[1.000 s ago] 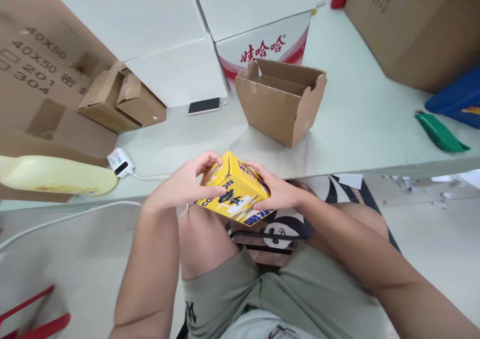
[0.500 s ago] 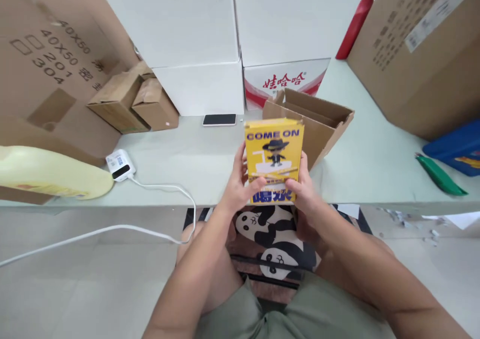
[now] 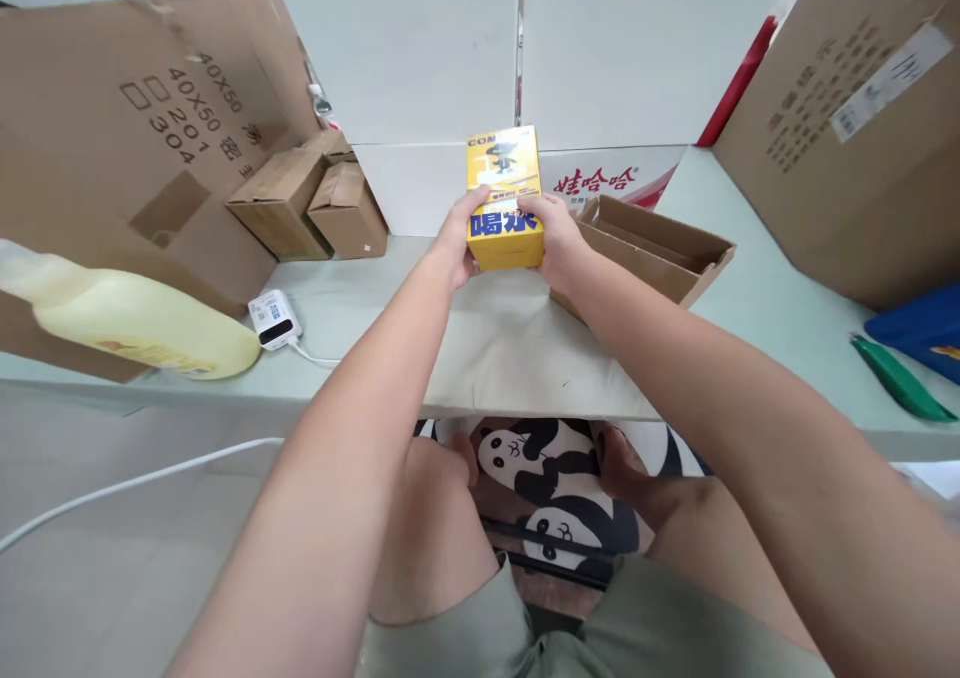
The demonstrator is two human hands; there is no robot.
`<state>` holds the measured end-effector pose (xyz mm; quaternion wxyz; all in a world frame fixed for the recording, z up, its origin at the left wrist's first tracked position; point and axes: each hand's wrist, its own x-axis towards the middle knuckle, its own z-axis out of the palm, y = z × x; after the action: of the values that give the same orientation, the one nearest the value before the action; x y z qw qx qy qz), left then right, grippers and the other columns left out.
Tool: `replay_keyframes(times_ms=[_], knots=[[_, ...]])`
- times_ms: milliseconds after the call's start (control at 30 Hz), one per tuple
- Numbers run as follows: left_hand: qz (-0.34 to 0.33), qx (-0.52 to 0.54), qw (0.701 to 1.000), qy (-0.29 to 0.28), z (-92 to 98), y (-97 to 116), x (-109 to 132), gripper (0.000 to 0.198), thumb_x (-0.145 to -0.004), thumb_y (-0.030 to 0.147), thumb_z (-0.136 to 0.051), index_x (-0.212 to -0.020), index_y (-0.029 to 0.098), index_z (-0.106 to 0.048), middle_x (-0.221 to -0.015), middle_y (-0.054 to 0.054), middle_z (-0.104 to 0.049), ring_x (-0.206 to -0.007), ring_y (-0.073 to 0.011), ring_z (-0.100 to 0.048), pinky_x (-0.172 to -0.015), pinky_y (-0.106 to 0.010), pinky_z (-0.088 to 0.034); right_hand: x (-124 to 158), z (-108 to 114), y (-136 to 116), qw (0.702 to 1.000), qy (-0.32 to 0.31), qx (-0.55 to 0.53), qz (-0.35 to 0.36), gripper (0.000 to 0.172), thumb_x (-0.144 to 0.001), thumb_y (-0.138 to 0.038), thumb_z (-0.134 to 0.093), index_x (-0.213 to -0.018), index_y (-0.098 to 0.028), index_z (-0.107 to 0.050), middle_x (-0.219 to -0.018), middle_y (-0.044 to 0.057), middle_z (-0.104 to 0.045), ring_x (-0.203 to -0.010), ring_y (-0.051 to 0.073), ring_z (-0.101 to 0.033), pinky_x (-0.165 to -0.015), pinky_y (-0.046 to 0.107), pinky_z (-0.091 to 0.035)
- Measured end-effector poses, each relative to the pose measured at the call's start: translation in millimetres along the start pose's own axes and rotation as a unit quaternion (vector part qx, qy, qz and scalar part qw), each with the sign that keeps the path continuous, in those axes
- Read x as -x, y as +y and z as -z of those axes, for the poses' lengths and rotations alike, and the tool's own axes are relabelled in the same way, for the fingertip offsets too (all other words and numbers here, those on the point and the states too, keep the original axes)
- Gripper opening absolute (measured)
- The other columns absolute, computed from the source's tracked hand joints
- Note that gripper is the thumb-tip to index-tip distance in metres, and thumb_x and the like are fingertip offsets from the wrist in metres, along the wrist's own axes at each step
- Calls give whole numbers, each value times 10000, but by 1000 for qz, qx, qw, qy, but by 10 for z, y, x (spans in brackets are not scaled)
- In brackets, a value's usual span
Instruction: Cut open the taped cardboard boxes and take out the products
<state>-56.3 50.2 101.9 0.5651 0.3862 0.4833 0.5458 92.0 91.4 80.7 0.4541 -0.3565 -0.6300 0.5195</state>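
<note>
A yellow carton with a cartoon figure and blue lettering stands upright at the far side of the pale green table. My left hand grips its left side and my right hand grips its right side, fingers wrapped round the lower half. Both arms are stretched forward over the table. An open brown cardboard box lies just right of my right hand.
White cartons and a red-printed carton stand behind. Small brown boxes and a big "40X50" cardboard sheet stand left. A pale yellow bottle and white device with cable lie left. A large brown box, blue item and green tool are right.
Both hands have carried the yellow carton from my lap up and forward over the table to its far side, turning it upright. My view tilted up.
</note>
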Motion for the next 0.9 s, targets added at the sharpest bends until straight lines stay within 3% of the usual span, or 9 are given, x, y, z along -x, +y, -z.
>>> replay_keyframes(times_ms=[167, 233, 333, 467, 533, 567, 667, 767, 900], knots=[[-218, 77, 973, 9, -345, -190, 832, 784, -705, 567, -821, -1379, 322, -504, -1240, -36, -743, -1229, -304, -708, -1009, -438, -581, 858, 130, -98, 994, -60, -40, 88, 1111, -763, -787, -631, -1572, -281, -62, -1632, 168, -415, -1385, 296, -591, -1058, 502, -584], [-226, 68, 972, 2, -515, -419, 1246, 837, -740, 586, -820, -1450, 376, -431, -1310, -38, -695, -1252, -301, -685, -1025, -454, -580, 1366, 229, -155, 993, -80, -32, 85, 1238, -703, -859, -685, -1595, -318, -19, -1649, 169, -391, -1411, 326, -575, -1090, 522, -578], [-197, 65, 978, -25, -686, -894, 1693, 892, -736, 620, -838, -1489, 428, -398, -1435, -59, -592, -1242, -302, -652, -1032, -468, -584, 2201, 424, -83, 998, -59, -35, -16, 1261, -658, -751, -831, -1612, -331, -121, -1618, 174, -448, -1393, 362, -600, -1078, 557, -599], [-91, 11, 971, -220, -760, -1326, 1707, 870, -746, 636, -821, -1483, 389, -430, -1472, -111, -548, -1193, -308, -648, -999, -471, -565, 3245, 809, 221, 972, 141, -54, -179, 1079, -587, -651, -879, -1517, -401, -391, -1347, 124, -689, -1201, 399, -719, -976, 606, -639], [-51, -32, 966, -252, -739, -1385, 1513, 715, -801, 655, -738, -1402, 332, -523, -1398, -124, -595, -1136, -290, -651, -974, -458, -547, 3617, 1030, 324, 930, 267, -81, -240, 926, -599, -669, -831, -1442, -467, -509, -1205, 127, -746, -1118, 418, -750, -873, 561, -662], [-40, -56, 970, -232, -717, -1393, 1400, 629, -824, 645, -699, -1336, 303, -572, -1346, -121, -619, -1108, -276, -647, -966, -445, -538, 3735, 1139, 340, 912, 311, -89, -254, 892, -580, -667, -827, -1405, -466, -556, -1166, 137, -755, -1102, 436, -751, -851, 568, -657], [-27, -124, 984, -122, -643, -1417, 1108, 412, -844, 570, -636, -1095, 243, -639, -1131, -87, -663, -1000, -233, -634, -922, -400, -521, 3755, 1460, 246, 885, 403, -66, -222, 749, -578, -612, -824, -1278, -386, -680, -1217, 161, -741, -1210, 472, -701, -891, 630, -622], [-18, -150, 985, -86, -623, -1496, 957, 303, -847, 525, -598, -916, 230, -610, -901, -44, -640, -870, -207, -600, -855, -372, -504, 3356, 1824, 73, 893, 423, -63, -137, 476, -589, -486, -850, -1048, -410, -749, -1312, 134, -713, -1285, 405, -662, -816, 497, -635], [-12, -160, 980, -115, -710, -1585, 852, 270, -811, 486, -619, -843, 218, -607, -785, -11, -599, -766, -175, -551, -759, -328, -460, 2540, 2405, 50, 875, 443, -93, -171, 397, -539, -241, -779, -921, -317, -703, -1203, 18, -730, -897, 218, -722, -564, 292, -624]])
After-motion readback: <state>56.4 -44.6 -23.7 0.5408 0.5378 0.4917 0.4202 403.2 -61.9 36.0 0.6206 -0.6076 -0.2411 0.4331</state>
